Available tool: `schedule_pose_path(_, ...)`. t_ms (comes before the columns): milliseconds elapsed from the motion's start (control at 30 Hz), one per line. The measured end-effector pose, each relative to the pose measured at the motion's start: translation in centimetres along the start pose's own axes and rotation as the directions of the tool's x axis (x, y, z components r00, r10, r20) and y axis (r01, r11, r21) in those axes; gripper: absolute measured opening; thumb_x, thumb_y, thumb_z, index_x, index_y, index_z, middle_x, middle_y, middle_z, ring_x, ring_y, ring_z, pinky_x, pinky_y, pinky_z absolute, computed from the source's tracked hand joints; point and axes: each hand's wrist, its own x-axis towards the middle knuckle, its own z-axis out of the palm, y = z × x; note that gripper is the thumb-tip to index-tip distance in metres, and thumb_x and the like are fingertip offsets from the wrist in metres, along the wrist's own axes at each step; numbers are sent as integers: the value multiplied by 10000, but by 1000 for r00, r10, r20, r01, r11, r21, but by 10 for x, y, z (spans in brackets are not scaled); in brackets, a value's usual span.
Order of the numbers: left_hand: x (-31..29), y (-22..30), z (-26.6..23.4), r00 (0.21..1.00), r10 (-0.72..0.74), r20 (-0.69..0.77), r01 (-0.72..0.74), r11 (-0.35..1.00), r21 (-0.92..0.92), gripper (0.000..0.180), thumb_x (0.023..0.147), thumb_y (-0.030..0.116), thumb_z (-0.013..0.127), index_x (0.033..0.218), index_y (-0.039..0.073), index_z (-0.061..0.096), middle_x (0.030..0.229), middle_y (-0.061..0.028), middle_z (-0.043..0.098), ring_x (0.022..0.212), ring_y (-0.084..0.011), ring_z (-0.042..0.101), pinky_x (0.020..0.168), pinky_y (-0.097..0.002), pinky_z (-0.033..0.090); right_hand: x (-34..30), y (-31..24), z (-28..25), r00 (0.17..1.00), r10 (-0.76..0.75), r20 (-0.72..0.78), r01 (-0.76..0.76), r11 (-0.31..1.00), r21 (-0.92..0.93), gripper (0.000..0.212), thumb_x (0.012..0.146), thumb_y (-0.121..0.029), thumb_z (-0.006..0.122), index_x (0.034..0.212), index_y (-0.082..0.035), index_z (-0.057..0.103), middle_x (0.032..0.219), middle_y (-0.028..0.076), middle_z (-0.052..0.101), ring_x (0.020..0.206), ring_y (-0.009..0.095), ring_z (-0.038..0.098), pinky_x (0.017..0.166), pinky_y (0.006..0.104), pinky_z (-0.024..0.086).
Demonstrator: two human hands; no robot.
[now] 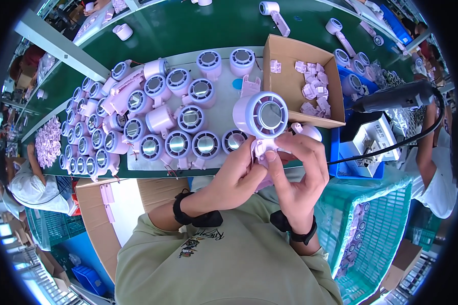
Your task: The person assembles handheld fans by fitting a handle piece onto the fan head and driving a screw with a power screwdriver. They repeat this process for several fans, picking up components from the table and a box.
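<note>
Above the table's front edge I hold a pink-and-lilac handheld fan (244,118), its round grille and silver disc facing up. My left hand (233,178) is closed, its fingers around the fan's lower part. My right hand (304,170) pinches there too, its thumb beside a small pink plastic piece (263,146) just below the fan head. The fingers partly hide where piece and fan meet. Behind the fan head, an upright pink plastic part (250,85) shows. Many similar fan heads (178,144) stand on the white board to the left.
A cardboard box (285,96) holds small pink pieces. Right of it are a blue bin (359,170), a black corded power screwdriver (394,97) and its cable. A green crate (387,229) with fans stands at lower right. An open carton (94,203) is at lower left. Other people sit at both sides.
</note>
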Motion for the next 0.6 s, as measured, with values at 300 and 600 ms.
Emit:
schedule_pose_path(300,4,-2,2,992,-25,121,57,960,-276,468,1002,217,381,1387,-50,382,1492,-199,329,1363,-300,362,1085,-424,345,-13,9,4,996,-83,-16,84,995,46,238,821,-29,710,1045,3,634,1005,139,630,921,219,632,757,297,521)
schedule_pose_path(600,6,10,4,982,167,83,-165,986,-31,417,1006,179,375,1343,-59,438,1401,-213,451,1271,-278,463,1015,-400,401,-27,3,-7,735,385,558,-665,252,702,225,961,-174,578,1081,13,608,885,95,657,606,113,619,509,213,477)
